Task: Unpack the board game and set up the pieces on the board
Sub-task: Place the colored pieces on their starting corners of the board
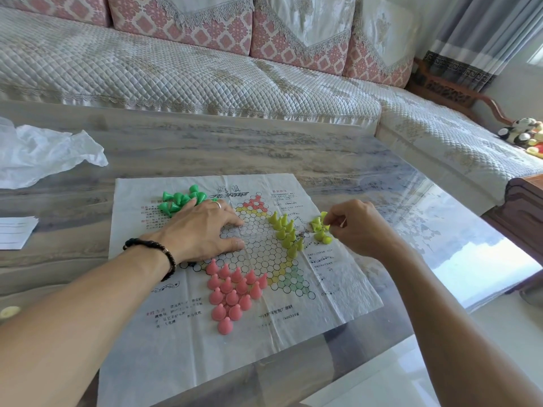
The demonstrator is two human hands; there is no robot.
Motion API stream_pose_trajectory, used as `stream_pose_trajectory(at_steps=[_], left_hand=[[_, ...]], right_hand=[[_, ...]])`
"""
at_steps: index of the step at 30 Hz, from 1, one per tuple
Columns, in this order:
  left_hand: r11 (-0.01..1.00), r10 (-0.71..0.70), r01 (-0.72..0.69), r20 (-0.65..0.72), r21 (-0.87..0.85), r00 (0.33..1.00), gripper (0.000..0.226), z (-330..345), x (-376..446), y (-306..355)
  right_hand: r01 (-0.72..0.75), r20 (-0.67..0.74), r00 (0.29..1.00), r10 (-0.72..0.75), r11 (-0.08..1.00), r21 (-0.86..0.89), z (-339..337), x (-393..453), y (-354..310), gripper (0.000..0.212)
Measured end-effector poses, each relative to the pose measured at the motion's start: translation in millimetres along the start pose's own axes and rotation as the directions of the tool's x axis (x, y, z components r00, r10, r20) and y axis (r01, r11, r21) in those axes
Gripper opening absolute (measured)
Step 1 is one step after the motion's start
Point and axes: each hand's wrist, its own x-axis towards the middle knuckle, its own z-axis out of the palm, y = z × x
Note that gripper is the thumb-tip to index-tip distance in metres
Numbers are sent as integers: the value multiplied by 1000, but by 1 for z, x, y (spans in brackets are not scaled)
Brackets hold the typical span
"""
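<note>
1. Three colours of cone pieces sit on the paper board (188, 342), which lies flat on the marble-patterned table (264, 148): pink pieces (232, 292) stand filled in at the near point, yellow-green pieces (286, 233) stand in rows along the right point, and green pieces (179, 201) lie heaped at the far left, off the grid
2. Right hand (357, 227) has its fingertips curled together, pinching one piece at the loose yellow pile (320, 229) just beside the board's right point
3. Left hand (202, 227) lies flat with fingers spread, pressing the thin sheet down; it seems wise to hold that pressure so the paper cannot slide or lift
4. Setting each cone down straight onto a free circle, base first, looks best, since the standing neighbours are packed close and a sideways brush could topple them
5. Creases in the paper may tip a piece
6. Crumpled plastic wrap (44, 157) and a folded sheet (14, 233) lie at the table's left, well apart; a quilted sofa (205, 69) stands behind
</note>
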Motion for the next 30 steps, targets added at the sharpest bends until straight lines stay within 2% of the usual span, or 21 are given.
stream_pose_trajectory(at_steps=[2,5,7,10,15,24,30], left_hand=[[1000,1,-1,-1,-2,1000,55,0,0,0],[1000,1,-1,3,-7,1000,54,0,0,1],[1000,2,-2,5,-3,1000,55,-1,0,1],[1000,-1,1,5,2,1000,55,-1,0,1],[1000,0,0,3,7,1000,54,-1,0,2],[1000,6,-6,4,7,1000,55,0,0,1],[1000,11,-11,3,6,1000,56,-1,0,1]], right_hand=[[-3,11,1000,3,1000,-24,0,-1,2,23],[-5,39,999,6,1000,-19,5,-1,4,3],[-33,40,999,33,999,-9,9,-1,5,21],[-49,5,999,49,999,4,15,0,3,30],[8,-74,997,-5,999,32,21,2,2,5],[-44,-57,997,50,994,102,19,6,-2,14],[-15,-78,997,23,994,106,14,11,-5,17]])
